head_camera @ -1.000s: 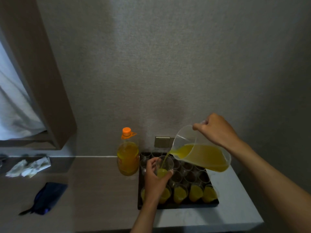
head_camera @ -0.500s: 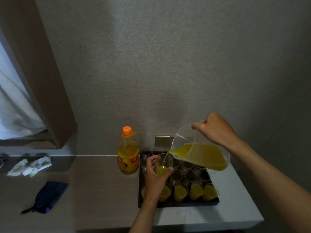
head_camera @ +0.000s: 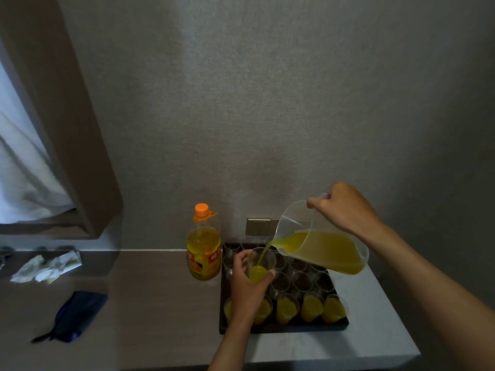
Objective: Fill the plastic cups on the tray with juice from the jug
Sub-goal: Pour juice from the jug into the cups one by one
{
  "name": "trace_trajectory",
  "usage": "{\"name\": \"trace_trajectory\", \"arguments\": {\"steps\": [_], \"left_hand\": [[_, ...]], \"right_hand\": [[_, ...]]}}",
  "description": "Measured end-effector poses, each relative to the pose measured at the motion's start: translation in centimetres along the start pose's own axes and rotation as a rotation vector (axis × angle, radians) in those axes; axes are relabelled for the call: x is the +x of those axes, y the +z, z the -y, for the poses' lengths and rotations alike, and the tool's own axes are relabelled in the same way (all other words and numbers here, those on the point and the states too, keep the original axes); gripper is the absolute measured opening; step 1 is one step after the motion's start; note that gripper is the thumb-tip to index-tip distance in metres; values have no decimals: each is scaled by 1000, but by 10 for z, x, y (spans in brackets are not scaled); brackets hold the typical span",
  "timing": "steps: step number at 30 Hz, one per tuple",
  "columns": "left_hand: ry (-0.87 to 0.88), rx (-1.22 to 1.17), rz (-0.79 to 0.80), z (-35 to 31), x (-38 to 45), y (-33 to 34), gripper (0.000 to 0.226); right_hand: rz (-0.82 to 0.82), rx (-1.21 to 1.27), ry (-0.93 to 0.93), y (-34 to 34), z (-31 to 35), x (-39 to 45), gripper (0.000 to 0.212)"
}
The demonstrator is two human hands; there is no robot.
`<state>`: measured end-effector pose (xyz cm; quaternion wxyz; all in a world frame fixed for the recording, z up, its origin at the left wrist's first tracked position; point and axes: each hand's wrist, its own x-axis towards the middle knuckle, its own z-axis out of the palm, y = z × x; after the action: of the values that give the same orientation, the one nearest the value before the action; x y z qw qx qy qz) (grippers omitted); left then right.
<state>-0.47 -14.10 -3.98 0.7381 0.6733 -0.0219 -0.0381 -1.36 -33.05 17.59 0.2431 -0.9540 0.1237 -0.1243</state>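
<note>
Head view: we pour juice into 1 lifted cup.
Our right hand (head_camera: 344, 210) clasps the jug (head_camera: 321, 242); our left hand (head_camera: 247, 286), at 9 o'clock, grips the cup (head_camera: 261, 265), and steeper tilting risks overflow onto the tray (head_camera: 284, 328).

Dim room, grey bumpy wall (head_camera: 267, 103) standing behind, brown curtain (head_camera: 67, 129) hanging at the left, white curtain (head_camera: 21, 170) glowing with daylight beside it, brown countertop (head_camera: 147, 303) stretching below, white table top (head_camera: 375, 330) sitting at the right, metal wall plate (head_camera: 259, 226) showing low on the wall

Tilted jug (head_camera: 325, 250) in right hand (head_camera: 342, 207), juice stream into left-hand (head_camera: 247, 287) cup (head_camera: 261, 265) above tray (head_camera: 281, 328).
</note>
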Motion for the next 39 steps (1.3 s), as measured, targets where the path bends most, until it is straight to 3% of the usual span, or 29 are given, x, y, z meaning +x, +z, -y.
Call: {"name": "trace_trajectory", "arguments": {"steps": [39], "left_hand": [[-38, 70, 39, -3, -12, 2, 60]], "right_hand": [[7, 0, -10, -4, 0, -10, 44]]}}
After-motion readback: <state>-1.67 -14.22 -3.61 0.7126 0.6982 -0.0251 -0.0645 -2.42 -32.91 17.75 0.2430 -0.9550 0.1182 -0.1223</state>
